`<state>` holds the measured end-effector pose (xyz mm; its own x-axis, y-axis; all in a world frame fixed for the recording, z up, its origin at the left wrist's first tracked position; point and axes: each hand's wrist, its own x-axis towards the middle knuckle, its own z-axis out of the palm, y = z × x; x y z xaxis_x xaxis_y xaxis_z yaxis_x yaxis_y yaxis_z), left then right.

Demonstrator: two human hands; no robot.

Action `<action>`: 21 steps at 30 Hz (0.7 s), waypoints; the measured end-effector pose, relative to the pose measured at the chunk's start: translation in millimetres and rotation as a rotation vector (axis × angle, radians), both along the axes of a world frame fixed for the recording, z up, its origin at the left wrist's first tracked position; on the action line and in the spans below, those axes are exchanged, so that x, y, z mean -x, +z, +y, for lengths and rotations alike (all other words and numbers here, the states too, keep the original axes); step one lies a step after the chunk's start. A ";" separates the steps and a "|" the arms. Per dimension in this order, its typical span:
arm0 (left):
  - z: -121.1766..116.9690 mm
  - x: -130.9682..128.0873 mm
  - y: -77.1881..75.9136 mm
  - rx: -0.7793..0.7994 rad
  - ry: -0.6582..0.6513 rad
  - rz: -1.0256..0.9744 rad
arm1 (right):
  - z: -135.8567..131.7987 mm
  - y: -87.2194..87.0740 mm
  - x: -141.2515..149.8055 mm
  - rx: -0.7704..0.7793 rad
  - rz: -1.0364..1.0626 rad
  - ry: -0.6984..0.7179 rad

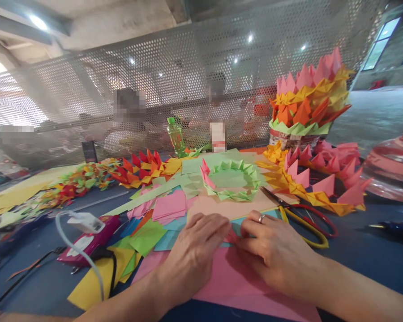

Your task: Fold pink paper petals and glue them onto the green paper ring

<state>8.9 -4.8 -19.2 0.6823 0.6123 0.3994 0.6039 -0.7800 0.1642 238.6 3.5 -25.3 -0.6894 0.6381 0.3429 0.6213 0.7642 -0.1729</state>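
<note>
A small pinkish-red piece of folded paper [231, 235] lies between my two hands, mostly hidden by the fingers. My left hand [198, 246] is closed with its fingers pressed onto the paper's left side. On the other side, my right hand [272, 243], with a ring on one finger, pinches the paper. Beneath both hands spreads a large pink sheet [255, 290]. Just beyond them, a ring of folded light-green paper [253, 183] with a pinkish-red point attached at its left rests on flat sheets. Scissors [310, 223] with red and yellow handles lie beside my right hand.
Left are loose coloured sheets [146, 237], a purple power strip [90, 243] with cables and a heap of paper scraps [77, 181]. Folded paper rings [314, 183] and a tiered paper lotus [305, 98] stand right. A green bottle [176, 136] stands near the perforated screen [188, 67].
</note>
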 end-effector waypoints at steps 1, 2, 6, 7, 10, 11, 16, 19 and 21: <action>-0.1 -0.7 -0.3 -0.028 -0.062 0.015 | -0.1 -0.2 0.0 0.002 0.002 0.001; 0.0 -1.6 -0.8 -0.044 -0.103 0.027 | -0.1 -0.1 0.1 0.006 0.005 0.004; 1.5 -4.4 -3.8 -0.013 -0.117 0.008 | 1.1 3.1 1.4 -0.011 -0.015 0.046; 1.7 -4.8 -4.3 -0.005 -0.113 -0.004 | 1.5 4.5 1.8 -0.027 -0.028 0.061; 2.1 -5.7 -4.7 0.002 -0.112 -0.026 | 2.0 8.3 2.5 -0.099 -0.050 0.101; 2.3 -6.0 -4.6 0.007 -0.111 -0.032 | 1.7 9.2 2.3 -0.128 -0.050 0.110; 3.2 -7.0 -3.0 0.011 -0.114 -0.061 | -1.1 9.0 -0.2 -0.206 -0.081 0.150; 2.4 -7.1 -2.1 0.002 -0.115 -0.068 | -0.8 7.7 -0.8 -0.223 -0.105 0.170; 1.4 -7.1 -1.7 0.000 -0.116 -0.072 | -0.1 7.2 -0.9 -0.233 -0.108 0.173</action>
